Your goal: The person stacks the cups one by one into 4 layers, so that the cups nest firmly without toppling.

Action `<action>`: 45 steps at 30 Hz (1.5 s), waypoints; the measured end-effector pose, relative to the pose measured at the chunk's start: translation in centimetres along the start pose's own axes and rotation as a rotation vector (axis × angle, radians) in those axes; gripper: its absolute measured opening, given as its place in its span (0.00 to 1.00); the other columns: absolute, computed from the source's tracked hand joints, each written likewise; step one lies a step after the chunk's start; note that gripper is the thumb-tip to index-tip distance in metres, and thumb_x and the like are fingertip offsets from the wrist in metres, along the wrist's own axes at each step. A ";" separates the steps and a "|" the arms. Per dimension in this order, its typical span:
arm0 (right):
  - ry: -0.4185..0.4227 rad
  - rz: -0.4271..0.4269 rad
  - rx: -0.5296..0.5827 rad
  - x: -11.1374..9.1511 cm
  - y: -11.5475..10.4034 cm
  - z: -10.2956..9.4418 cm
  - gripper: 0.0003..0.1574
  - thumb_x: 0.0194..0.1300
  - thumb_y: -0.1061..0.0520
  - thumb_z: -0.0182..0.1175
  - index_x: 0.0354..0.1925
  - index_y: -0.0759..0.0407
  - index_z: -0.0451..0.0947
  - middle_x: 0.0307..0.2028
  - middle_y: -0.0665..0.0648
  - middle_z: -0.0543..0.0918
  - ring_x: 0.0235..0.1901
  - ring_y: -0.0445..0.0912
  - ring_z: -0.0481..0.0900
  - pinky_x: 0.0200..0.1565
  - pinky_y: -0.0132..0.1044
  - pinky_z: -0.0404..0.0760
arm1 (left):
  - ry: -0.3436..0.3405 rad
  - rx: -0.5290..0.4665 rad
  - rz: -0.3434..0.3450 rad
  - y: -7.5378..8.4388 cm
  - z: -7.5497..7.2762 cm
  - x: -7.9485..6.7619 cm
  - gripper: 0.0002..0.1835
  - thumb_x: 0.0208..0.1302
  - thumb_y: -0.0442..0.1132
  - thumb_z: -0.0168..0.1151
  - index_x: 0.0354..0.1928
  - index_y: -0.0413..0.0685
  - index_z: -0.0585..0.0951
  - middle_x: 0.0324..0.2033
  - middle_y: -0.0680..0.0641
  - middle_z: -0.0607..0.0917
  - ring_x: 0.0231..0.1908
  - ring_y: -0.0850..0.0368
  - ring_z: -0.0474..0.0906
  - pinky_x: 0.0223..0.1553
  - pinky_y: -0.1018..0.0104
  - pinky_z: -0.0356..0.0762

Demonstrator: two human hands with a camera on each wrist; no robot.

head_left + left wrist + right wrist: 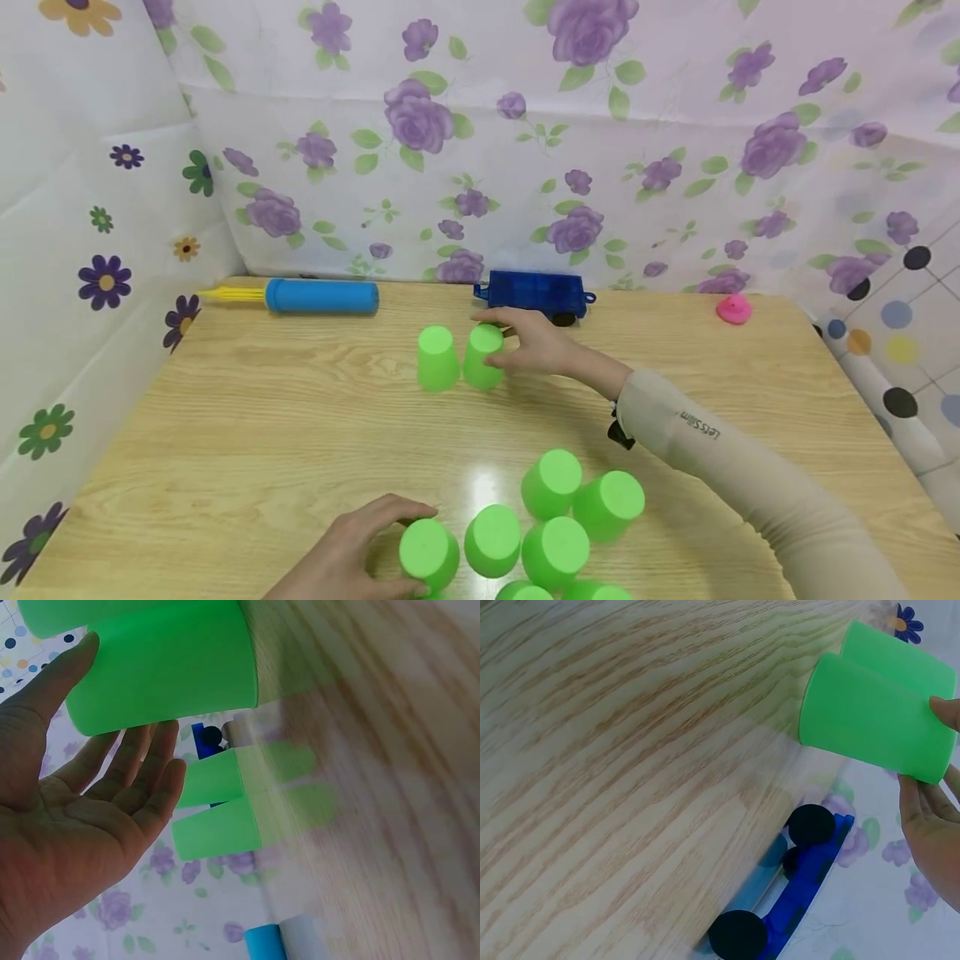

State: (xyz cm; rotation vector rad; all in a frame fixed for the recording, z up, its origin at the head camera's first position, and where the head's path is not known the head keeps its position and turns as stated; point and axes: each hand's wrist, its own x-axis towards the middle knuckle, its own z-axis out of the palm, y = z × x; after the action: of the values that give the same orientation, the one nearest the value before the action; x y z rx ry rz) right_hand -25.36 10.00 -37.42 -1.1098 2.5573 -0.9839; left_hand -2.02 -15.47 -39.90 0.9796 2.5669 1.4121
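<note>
Two upside-down green cups stand side by side toward the back of the table. My right hand (528, 340) holds the right one, a green cup (481, 367), between thumb and fingers near its top. The other green cup (437, 360) is just to its left. At the front, my left hand (352, 550) has its thumb and fingers around another upside-down green cup (429, 552); the left wrist view shows the thumb (71, 667) against that cup (172, 667). Several more green cups (492, 540) stand upside down to its right, some cut off by the frame's bottom edge.
A blue toy trailer (536, 292) with black wheels stands by the back wall, behind my right hand. To its left lies a blue pump (322, 297) with a yellow end. A pink toy (733, 309) sits at the back right. Flowered sheets (480, 125) border the wooden table.
</note>
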 end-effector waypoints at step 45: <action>0.014 -0.099 0.030 -15.1 -3.5 -0.6 0.24 0.63 0.46 0.60 0.56 0.50 0.73 0.52 0.47 0.79 0.52 0.41 0.76 0.50 0.37 0.78 | 0.206 0.146 -0.092 1.7 -5.0 12.0 0.27 0.44 0.51 0.75 0.48 0.56 0.76 0.42 0.58 0.82 0.43 0.60 0.78 0.46 0.57 0.77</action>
State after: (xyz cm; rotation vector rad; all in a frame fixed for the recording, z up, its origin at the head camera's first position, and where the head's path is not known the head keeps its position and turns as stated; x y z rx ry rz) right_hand -12.97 19.22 -36.06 -1.2359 2.5109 -1.0529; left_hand -12.36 -11.94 -32.74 0.7563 2.8573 1.3858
